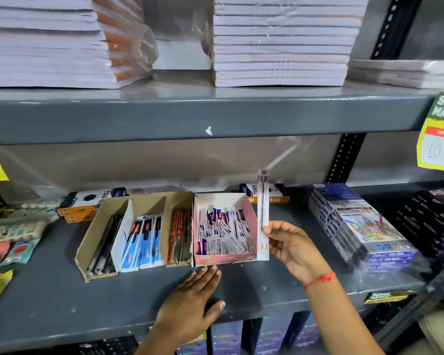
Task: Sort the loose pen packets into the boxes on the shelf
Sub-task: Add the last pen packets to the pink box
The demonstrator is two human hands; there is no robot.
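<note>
- Pinching a clear pen packet upright by its lower edge, your right hand is holding it just beside the pink box's right wall.
- Resting flat and open, palm down, your left hand is lying on the grey shelf, fingertips just in front of the pink box.
- Sitting loose inside the pink box are white-and-blue pen packets.
- Touching its left side, a brown cardboard box is holding black, blue and red packets in separate compartments.
- Standing to your right are stacked colour boxes.
</note>
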